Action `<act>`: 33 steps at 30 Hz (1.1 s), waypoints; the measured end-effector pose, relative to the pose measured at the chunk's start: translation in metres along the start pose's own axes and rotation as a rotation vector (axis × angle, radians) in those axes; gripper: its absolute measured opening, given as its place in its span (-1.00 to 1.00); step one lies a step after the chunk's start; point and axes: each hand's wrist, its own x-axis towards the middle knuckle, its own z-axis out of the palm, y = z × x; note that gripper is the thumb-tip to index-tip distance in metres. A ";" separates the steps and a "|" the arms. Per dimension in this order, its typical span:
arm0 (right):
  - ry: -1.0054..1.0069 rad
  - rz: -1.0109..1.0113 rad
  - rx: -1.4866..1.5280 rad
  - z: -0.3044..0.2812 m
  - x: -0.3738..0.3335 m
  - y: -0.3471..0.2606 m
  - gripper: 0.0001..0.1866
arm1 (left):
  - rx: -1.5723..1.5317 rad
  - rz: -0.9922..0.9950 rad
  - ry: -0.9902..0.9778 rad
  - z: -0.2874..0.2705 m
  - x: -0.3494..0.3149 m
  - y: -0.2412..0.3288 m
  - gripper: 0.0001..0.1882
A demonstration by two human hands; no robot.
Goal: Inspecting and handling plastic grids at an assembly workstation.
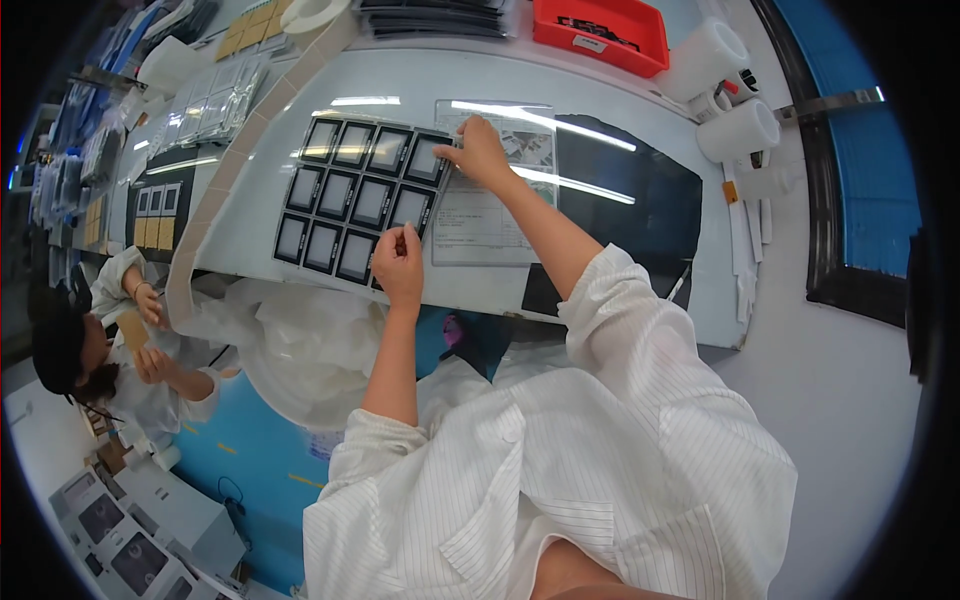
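Several small black-framed panels with pale grey windows lie in tight rows on the white table. At the near right corner of this grid, my left hand is closed in a pinch; whatever it holds, if anything, is too small to make out. My right hand is at the far right panel, its thumb over that panel's edge and its other fingers curled. Anything between those fingers cannot be made out. Beside the grid, a printed sheet under a clear cover lies partly beneath my right forearm.
A black mat covers the table's right part. At the back stand a red bin with small black parts and white rolls. A low beige divider runs along the left. Beyond it, a co-worker's hands hold a tan piece. A bag-lined container stands below the edge.
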 end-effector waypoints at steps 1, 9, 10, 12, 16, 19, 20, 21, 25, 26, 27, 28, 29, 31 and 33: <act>0.003 -0.042 -0.041 -0.002 0.003 -0.003 -0.46 | 0.001 0.002 0.005 0.000 0.000 -0.001 -0.82; -0.328 0.221 0.893 -0.073 -0.019 -0.033 -0.46 | 0.072 0.761 -0.366 -0.032 -0.054 0.051 -0.77; -0.321 0.222 0.965 -0.095 -0.027 -0.025 -0.48 | 0.063 0.851 -0.509 -0.046 -0.078 0.064 -0.80; -0.326 0.254 0.932 -0.147 -0.040 0.012 -0.51 | -0.143 0.612 -0.825 -0.065 -0.119 0.060 -0.75; -0.373 0.425 0.790 -0.236 -0.081 0.110 -0.49 | -1.069 -0.642 -0.963 -0.057 -0.137 0.029 -0.22; -0.384 0.535 0.481 -0.264 -0.115 0.139 -0.45 | -0.942 -0.802 -0.974 -0.036 -0.128 0.046 -0.66; -0.373 0.544 0.192 -0.266 -0.125 0.145 -0.39 | -0.900 -0.844 -0.961 -0.025 -0.127 0.052 -0.73; -0.190 0.361 -0.290 -0.262 -0.147 0.176 -0.23 | -0.859 -0.880 -0.972 -0.011 -0.129 0.060 -0.76; -0.231 -0.028 -0.181 -0.218 -0.182 0.073 -0.22 | -0.778 -0.769 -1.064 0.004 -0.134 0.066 -0.78; -0.486 0.003 -0.063 -0.217 -0.195 0.033 -0.17 | -0.770 -0.718 -1.066 0.005 -0.132 0.072 -0.84; -0.636 0.016 -0.116 -0.210 -0.217 0.025 -0.06 | -0.769 -0.712 -1.100 0.009 -0.132 0.076 -0.84; -0.751 0.054 -0.229 -0.207 -0.228 0.002 0.05 | -0.731 -0.506 -1.096 0.012 -0.130 0.076 -0.86; -0.714 0.065 -0.272 -0.203 -0.237 -0.005 0.11 | -0.700 -0.298 -1.088 0.018 -0.127 0.077 -0.87; -0.639 0.000 -0.277 -0.210 -0.237 -0.002 0.08 | -0.698 -0.196 -1.129 0.024 -0.115 0.093 -0.88; -0.611 -0.012 -0.265 -0.223 -0.230 -0.004 0.04 | -0.733 -0.071 -1.156 0.031 -0.102 0.105 -0.90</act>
